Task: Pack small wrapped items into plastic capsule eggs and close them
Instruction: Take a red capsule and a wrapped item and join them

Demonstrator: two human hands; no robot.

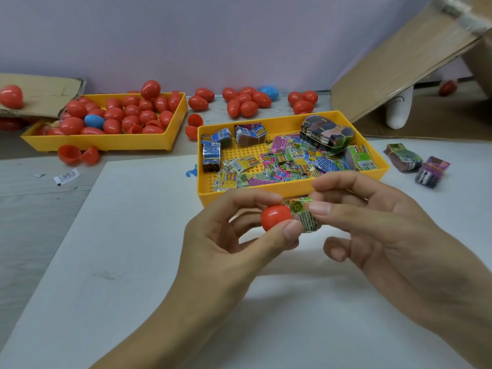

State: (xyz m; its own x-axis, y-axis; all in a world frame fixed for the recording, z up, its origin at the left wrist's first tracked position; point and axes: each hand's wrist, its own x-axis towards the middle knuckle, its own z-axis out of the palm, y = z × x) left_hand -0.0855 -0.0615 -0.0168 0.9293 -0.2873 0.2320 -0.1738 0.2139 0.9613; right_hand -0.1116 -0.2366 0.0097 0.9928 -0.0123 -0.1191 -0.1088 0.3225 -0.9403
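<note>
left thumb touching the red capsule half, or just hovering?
Touching. The head view shows the left hand pinching the red capsule half, its thumb pressed on the shell's lower edge with no gap, while the right hand pushes a green wrapped item in.

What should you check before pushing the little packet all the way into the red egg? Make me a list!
1. Left hand grips the red egg half: ok.
2. Right hand pinches the wrapped packet: ok.
3. Packet meets the egg half's open side: ok, though how far inside cannot tell.
4. Packet folded small enough to fit: cannot tell; much of it sticks out.
5. Other egg half ready for closing: cannot tell; loose open halves lie beside the far yellow tray.
6. More packets on hand: ok, the near yellow tray holds plenty.
</note>
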